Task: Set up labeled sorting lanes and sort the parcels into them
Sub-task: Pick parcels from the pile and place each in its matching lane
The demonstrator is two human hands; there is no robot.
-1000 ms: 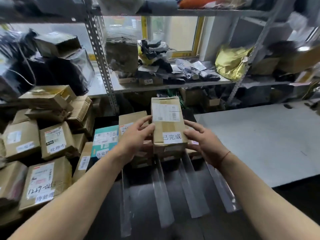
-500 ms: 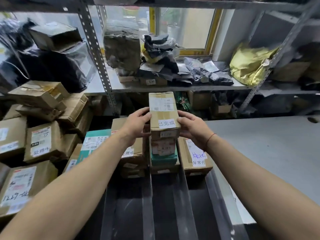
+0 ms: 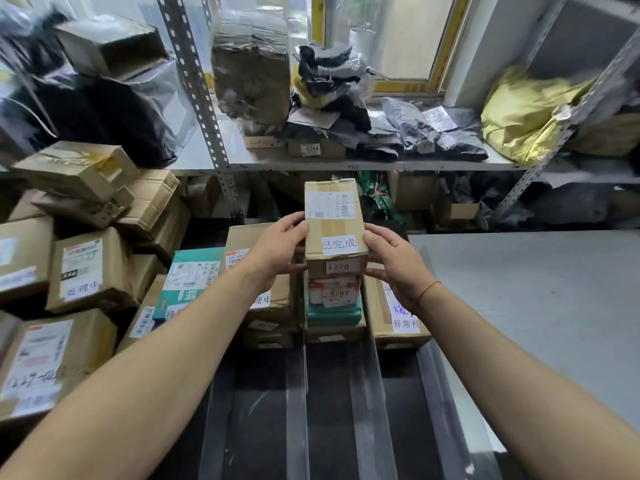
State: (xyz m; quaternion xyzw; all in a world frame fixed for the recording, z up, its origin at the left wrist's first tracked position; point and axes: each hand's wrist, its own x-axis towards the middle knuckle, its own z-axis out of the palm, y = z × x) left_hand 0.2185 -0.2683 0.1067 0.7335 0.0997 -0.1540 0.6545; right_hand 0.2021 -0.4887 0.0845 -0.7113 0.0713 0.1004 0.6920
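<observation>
Our left hand (image 3: 277, 251) and right hand (image 3: 394, 265) clasp a taped cardboard parcel (image 3: 334, 223), its long axis pointing away, atop the middle lane's stack (image 3: 334, 306).

Matt brown cardboard box (image 3: 334, 230) with white paper labels, clear glossy plastic lane dividers (image 3: 363, 393), a smooth grey desk (image 3: 536, 306), perforated metal shelf uprights (image 3: 197, 98), crinkled yellow plastic bag (image 3: 519, 112)

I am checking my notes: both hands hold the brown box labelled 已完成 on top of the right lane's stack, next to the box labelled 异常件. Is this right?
Not quite. In the head view the left hand and right hand hold the 已完成 box on the middle lane's stack; the 异常件 box sits in the lane to its right.
</observation>
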